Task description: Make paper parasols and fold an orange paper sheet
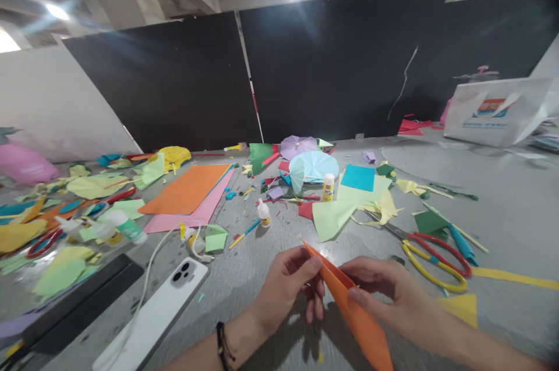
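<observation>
A folded sheet of orange paper (360, 315) is held between both hands, slanting from its narrow pointed tip down toward me. My left hand (294, 281) pinches it near the tip, thumb on top and the other fingers curled beneath. Along its right edge, my right hand (379, 283) grips the paper with the thumb on the near face and fingers behind. The layers stand a little apart between the hands, showing a darker inside. Just right of my right hand lie scissors (437, 257) with red and yellow handles.
A white phone (161, 313) with a cable and a black case (82, 307) lie at left. Ahead are a small glue bottle (264, 214), a glue stick (328, 187), orange sheets (190, 187) and a light-blue paper disc (317, 167). A white bag (493, 117) stands far right.
</observation>
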Available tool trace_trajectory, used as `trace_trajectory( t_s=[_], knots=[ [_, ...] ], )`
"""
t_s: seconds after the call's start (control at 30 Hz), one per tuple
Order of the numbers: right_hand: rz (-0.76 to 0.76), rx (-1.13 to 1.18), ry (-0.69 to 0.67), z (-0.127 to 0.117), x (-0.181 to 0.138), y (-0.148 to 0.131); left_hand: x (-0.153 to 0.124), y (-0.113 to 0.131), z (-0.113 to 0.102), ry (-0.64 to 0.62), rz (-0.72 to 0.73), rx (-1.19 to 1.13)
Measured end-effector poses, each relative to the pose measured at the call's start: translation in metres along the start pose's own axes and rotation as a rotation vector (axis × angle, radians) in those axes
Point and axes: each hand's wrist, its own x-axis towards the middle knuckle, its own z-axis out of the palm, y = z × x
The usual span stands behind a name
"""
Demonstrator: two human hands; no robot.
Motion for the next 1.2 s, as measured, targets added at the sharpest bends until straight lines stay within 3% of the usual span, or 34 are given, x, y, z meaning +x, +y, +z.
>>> trace_trajectory(
  t_s=[0.2,0.43,0.77,1.2],
  knots=[
    [0.051,0.098,-0.077,0.002,-0.004,0.004,-0.001,-0.002,-0.001,0.024,-0.002,0.028],
    [0.127,0.083,-0.036,0.007,-0.003,0.009,-0.002,0.001,0.000,0.059,-0.007,0.064],
    [0.134,0.152,-0.114,0.006,-0.002,0.008,-0.002,-0.001,-0.001,0.054,-0.006,0.074],
    [0.186,0.165,-0.119,0.006,0.000,0.012,-0.003,0.001,-0.002,0.077,0.007,0.062]
  ],
)
